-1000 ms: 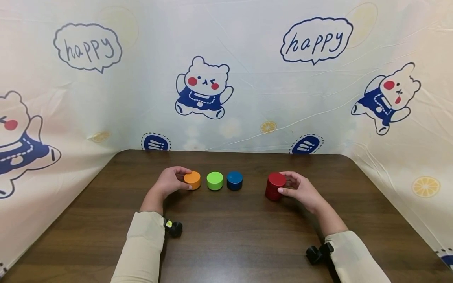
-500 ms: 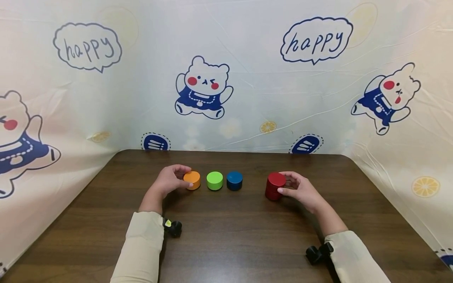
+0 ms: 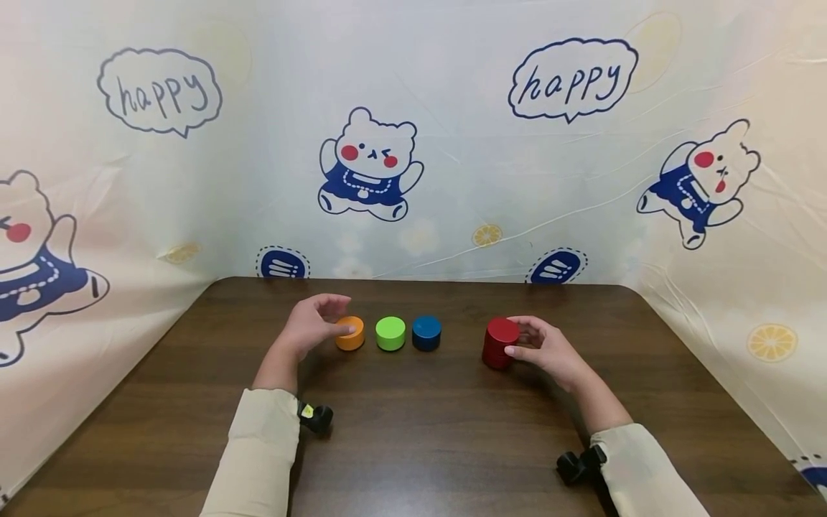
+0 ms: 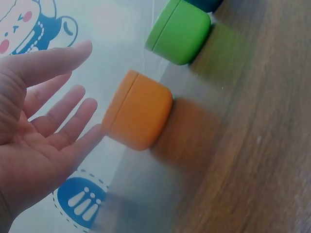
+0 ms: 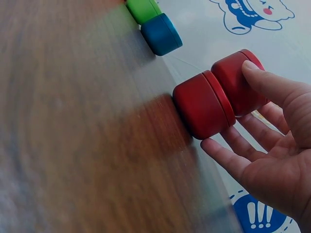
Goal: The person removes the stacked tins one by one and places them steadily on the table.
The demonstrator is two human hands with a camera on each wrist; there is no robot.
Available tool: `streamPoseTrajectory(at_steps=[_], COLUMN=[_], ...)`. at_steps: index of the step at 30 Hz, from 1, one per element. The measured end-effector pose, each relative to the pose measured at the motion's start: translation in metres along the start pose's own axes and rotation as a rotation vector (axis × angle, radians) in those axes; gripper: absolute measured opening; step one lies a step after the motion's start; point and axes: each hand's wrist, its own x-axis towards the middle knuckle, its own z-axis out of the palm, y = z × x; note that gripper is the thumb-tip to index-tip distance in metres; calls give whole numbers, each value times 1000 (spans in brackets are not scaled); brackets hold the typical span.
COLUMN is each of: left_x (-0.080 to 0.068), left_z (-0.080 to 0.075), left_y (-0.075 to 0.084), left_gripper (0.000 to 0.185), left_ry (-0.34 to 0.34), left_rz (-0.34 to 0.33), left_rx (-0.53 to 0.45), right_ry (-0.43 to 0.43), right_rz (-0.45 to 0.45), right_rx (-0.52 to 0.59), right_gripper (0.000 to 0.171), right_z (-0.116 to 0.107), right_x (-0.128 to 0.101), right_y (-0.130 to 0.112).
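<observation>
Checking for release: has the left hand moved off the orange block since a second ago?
Yes. The left hand has opened and lifted slightly, toward the wall; the orange block stays beside the green block.

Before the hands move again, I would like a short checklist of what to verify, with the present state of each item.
1. Left hand free of the orange block: ok, the fingers are straight and spread beside it; contact at one fingertip cannot be told.
2. Orange block resting flat on the table: ok.
3. Right hand on the red stack: ok, the thumb lies on the upper red block.
4. Upper red block aligned on the lower red block: ok, no overhang shows.
5. Green block and blue block in line with the orange one: ok.
6. Firmness of the right hand's hold: cannot tell.
</observation>
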Motion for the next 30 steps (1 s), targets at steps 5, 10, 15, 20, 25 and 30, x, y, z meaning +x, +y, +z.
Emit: streamPoseTrajectory(at_steps=[5,10,15,20,25,30], left_x=[-1,-1,-2,-3,-3,-5], left_z=[3,8,14,17,21,27], left_y=[4,7,13,18,23,32], left_gripper=[57,56,55,53,52,49], left_ry=[-4,-12,-13,-13,-21,-33], left_rz=[8,32,49,72,84,96], left_rx=[12,18,23,32,32,13], right_ry=[1,0,4,0,-1,2], right_rz=[10,15,12,9,14,22], right_rx=[7,13,7,8,10,7], right_gripper=[61,61,61,61,61,61], right_z=[2,2,2,2,2,1], right_x=[-1,-2,-3,-2,-2,-1], right_y=[2,2,2,1,1,1])
